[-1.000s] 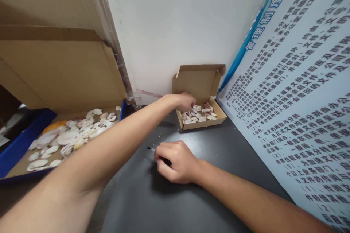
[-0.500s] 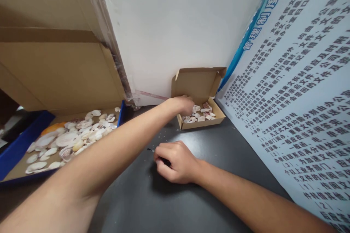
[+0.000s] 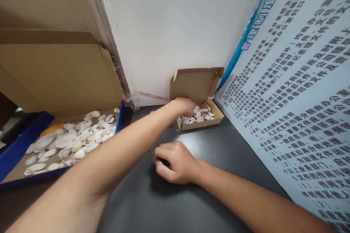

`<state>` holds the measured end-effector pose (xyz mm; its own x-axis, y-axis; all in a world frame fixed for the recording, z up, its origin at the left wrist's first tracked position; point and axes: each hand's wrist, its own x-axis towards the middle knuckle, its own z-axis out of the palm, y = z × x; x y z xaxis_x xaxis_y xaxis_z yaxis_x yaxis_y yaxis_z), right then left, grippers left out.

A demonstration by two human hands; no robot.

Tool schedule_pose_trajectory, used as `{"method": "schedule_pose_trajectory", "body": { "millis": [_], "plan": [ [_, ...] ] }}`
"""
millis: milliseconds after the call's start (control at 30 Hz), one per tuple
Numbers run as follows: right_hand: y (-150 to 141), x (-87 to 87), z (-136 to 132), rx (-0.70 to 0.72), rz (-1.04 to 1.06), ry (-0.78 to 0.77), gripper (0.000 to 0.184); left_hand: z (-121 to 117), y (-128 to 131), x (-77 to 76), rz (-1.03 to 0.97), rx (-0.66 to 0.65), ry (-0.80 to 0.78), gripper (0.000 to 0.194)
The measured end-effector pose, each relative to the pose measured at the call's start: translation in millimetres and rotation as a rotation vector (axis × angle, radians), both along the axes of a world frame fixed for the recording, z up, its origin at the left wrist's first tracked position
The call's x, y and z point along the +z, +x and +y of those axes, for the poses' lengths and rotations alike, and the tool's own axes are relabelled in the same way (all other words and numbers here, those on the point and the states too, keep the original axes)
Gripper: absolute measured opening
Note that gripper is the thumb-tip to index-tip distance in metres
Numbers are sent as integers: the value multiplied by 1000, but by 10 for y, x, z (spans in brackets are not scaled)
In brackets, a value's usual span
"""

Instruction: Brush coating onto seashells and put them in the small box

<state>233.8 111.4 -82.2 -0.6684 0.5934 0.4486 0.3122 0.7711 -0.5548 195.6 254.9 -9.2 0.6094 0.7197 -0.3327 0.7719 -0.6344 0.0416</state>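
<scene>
Leftward, pale shells (image 3: pixel 65 140) are lying in a blue-walled tray (image 3: pixel 119 118), the right hand (image 3: pixel 175 162) is curling loosely over the dark worktop (image 3: pixel 136 200), any hold hidden, the left hand (image 3: pixel 188 107) is reaching into a cardboard box (image 3: pixel 202 124), fingers hidden, grip untellable, smaller shells (image 3: pixel 200 119) are lying inside, near the worktop's far right corner.

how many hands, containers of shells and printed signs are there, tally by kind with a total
Hands: 2 (left hand, right hand)
Containers of shells: 2 (blue-sided tray, small cardboard box)
Printed sign: 1
Total: 5
</scene>
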Motion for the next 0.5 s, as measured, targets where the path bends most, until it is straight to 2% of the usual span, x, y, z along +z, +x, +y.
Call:
{"method": "schedule_pose_trajectory", "body": {
  "millis": [167,300,500],
  "plan": [
    [-4,-4,3,-1,-3,8,9,-38,24,-23,-2,-3,32,35],
    [-5,-11,1,-3,-16,13,9,-45,21,-49,-53,-19,58,39],
    [-2,6,8,2,-26,15,10,28,-25,31,-186,-39,-17,39]
  ]
}}
